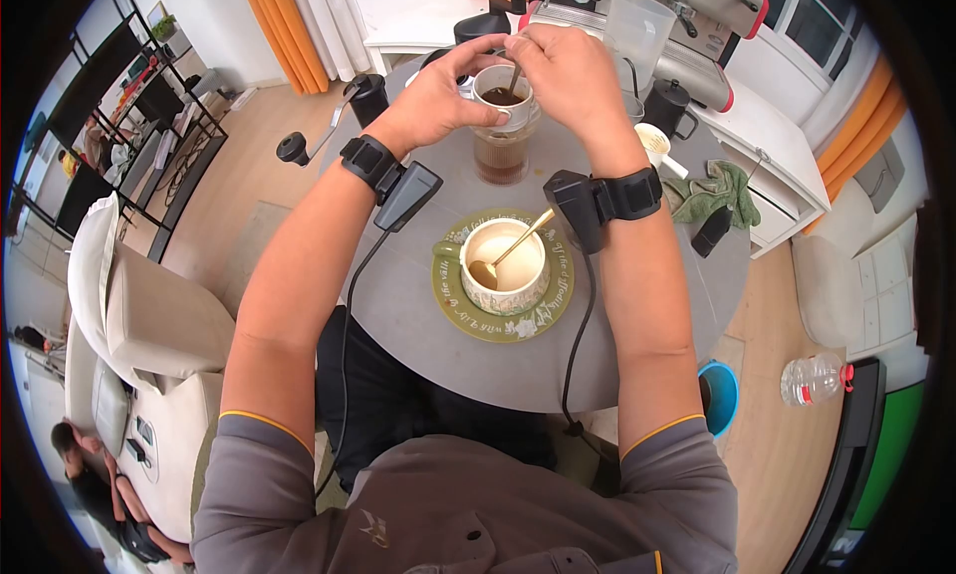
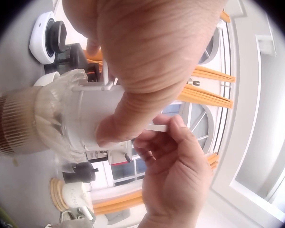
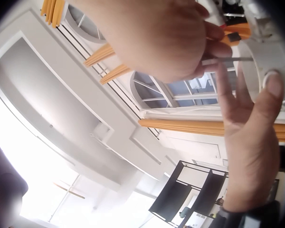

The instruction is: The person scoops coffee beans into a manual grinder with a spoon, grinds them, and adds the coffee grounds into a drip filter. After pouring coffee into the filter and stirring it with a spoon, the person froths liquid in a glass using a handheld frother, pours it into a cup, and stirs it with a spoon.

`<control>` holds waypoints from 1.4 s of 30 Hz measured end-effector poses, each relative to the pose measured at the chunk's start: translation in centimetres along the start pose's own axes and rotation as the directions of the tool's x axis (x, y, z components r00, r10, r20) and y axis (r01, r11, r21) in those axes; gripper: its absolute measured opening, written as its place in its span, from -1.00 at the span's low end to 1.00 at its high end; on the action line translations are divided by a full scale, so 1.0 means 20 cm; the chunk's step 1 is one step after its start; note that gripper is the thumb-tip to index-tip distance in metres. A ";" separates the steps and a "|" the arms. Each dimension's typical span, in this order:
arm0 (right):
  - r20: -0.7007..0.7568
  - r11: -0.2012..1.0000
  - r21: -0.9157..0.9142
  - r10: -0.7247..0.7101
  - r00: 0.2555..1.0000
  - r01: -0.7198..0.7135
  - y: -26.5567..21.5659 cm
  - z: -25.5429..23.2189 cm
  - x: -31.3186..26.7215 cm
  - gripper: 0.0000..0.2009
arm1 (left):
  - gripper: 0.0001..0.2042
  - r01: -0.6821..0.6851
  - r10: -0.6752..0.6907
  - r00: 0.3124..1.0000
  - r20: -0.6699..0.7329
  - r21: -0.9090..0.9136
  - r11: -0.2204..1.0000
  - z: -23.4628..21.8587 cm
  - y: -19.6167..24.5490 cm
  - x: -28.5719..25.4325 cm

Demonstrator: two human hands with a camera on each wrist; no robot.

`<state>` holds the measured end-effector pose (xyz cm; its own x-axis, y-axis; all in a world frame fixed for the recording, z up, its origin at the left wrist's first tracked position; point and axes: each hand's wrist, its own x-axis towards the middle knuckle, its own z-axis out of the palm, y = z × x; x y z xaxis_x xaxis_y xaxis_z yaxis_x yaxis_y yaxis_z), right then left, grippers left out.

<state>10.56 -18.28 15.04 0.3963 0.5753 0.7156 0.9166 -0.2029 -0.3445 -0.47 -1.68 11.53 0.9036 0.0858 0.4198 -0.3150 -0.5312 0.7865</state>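
My left hand [image 1: 433, 101] grips a white coffee dripper [image 2: 92, 111], its thumb pressed along the outer wall. Below the dripper stands a ribbed glass [image 1: 500, 164] with brown liquid inside. Dark coffee [image 1: 498, 96] shows within the dripper's rim. Between thumb and fingers, my right hand [image 1: 568, 76] pinches a thin flat stick [image 2: 156, 128], which dips into the dripper; its lower end is hidden. Closer to my body, a patterned cream cup [image 1: 508, 297] with a green handle sits on a green saucer [image 1: 450, 300]. A gold spoon [image 1: 520, 239] leans inside that cup.
A hand grinder [image 1: 368, 101] with a crank stands left of the dripper. Behind and to the right are a clear jug [image 1: 639, 26], a black pitcher [image 1: 665, 106] and an espresso machine [image 1: 702, 61]. A green cloth [image 1: 732, 188] lies at the round table's right edge.
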 end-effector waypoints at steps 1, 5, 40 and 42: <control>0.000 1.000 0.000 0.000 1.000 0.000 -0.01 0.00 0.00 -0.66 | -0.06 0.000 0.000 1.000 0.000 0.000 1.000 0.00 0.00 0.00; -0.018 0.999 0.038 0.034 0.999 -0.034 -0.01 -0.01 0.00 -0.67 | -0.05 -0.012 0.012 1.000 0.006 0.005 1.000 0.00 0.00 0.00; -0.010 0.985 0.170 0.025 1.000 -0.023 0.01 0.00 0.01 -0.67 | -0.04 -0.023 0.023 1.000 -0.002 0.024 0.999 -0.01 0.00 0.01; -0.127 0.998 0.069 0.021 0.992 -0.012 0.00 0.00 0.01 -0.67 | -0.04 -0.034 0.034 0.999 0.000 0.016 0.999 -0.01 -0.01 0.01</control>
<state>10.62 -18.17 15.07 0.4186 0.4660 0.7795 0.9060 -0.1545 -0.3941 -0.31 -1.37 11.66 0.8923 0.0673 0.4463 -0.3411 -0.5472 0.7644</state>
